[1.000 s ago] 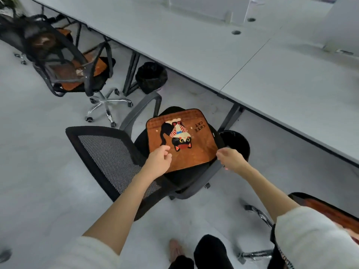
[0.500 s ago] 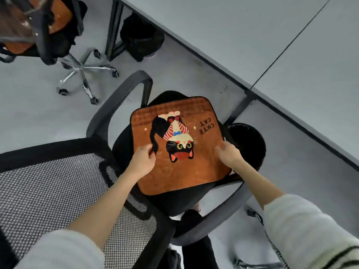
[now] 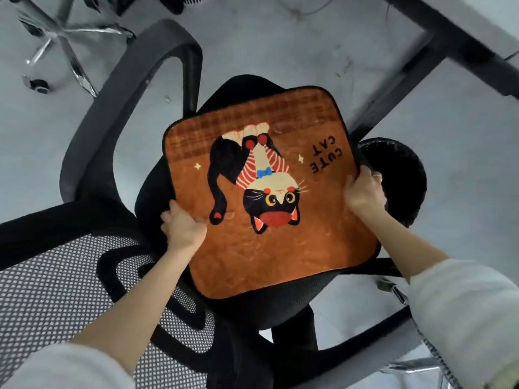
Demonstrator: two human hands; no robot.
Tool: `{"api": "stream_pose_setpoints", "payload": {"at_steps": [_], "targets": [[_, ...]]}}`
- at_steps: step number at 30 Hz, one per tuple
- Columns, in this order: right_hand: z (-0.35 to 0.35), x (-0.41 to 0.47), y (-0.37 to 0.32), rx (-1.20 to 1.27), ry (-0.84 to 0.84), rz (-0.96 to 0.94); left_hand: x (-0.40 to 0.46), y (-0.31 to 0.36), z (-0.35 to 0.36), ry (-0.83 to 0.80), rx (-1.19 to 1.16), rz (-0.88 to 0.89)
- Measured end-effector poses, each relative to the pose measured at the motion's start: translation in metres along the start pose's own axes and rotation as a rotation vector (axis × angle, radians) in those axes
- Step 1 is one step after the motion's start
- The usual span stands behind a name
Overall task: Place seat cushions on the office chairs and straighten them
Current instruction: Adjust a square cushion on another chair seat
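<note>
The seat cushion (image 3: 269, 192) lies flat on the black seat (image 3: 280, 301) of the office chair (image 3: 118, 108), directly in front of the hands and between them. It is gripped at its two opposite side edges: the left hand (image 3: 184, 227) holds the left edge with curled fingers, and the right hand (image 3: 363, 192) is closed on the right edge, a little farther from the body. The cushion is almost square, so no clear long axis can be named, but it is turned a little against the seat; its far right corner points toward the black bin (image 3: 398, 175) and hangs past the seat edge. Both hands are equally near to it, so a small turn with both together is judged to be what the straightening needs.

The cushion is orange-brown and plush, with a dark border, a black cat in red stripes and the words "CUTE CAT", seen upside down from here.
</note>
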State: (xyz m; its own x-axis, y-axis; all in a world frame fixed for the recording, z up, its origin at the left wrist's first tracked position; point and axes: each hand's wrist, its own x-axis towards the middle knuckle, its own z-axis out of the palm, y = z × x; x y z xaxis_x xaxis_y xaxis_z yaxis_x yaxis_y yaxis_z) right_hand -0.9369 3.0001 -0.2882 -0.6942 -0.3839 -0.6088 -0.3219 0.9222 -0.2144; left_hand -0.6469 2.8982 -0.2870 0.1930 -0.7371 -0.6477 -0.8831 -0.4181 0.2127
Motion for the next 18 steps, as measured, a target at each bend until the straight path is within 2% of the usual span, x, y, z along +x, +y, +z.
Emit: {"api": "stream_pose_setpoints", "payload": {"at_steps": [2, 4, 8, 13, 15, 18], "targets": [[-0.002, -0.002, -0.002, 0.071, 0.067, 0.015, 0.009, -0.002, -0.005, 0.073, -0.072, -0.044], [-0.007, -0.008, -0.007, 0.112, 0.077, 0.020, 0.010, -0.002, -0.012, 0.103, -0.075, -0.012], [-0.019, -0.033, -0.016, 0.245, 0.044, 0.035, -0.015, 0.008, -0.023, 0.163, -0.021, 0.137], [-0.037, -0.068, -0.013, 0.387, 0.079, 0.078, -0.035, 0.040, -0.056, 0.264, 0.075, 0.418], [-0.035, -0.084, -0.007, 0.418, 0.037, 0.097, -0.034, 0.060, -0.069, 0.291, 0.055, 0.512], [-0.019, -0.106, 0.002, 0.566, -0.102, 0.281, -0.025, 0.088, -0.080, 0.316, 0.035, 0.583]]}}
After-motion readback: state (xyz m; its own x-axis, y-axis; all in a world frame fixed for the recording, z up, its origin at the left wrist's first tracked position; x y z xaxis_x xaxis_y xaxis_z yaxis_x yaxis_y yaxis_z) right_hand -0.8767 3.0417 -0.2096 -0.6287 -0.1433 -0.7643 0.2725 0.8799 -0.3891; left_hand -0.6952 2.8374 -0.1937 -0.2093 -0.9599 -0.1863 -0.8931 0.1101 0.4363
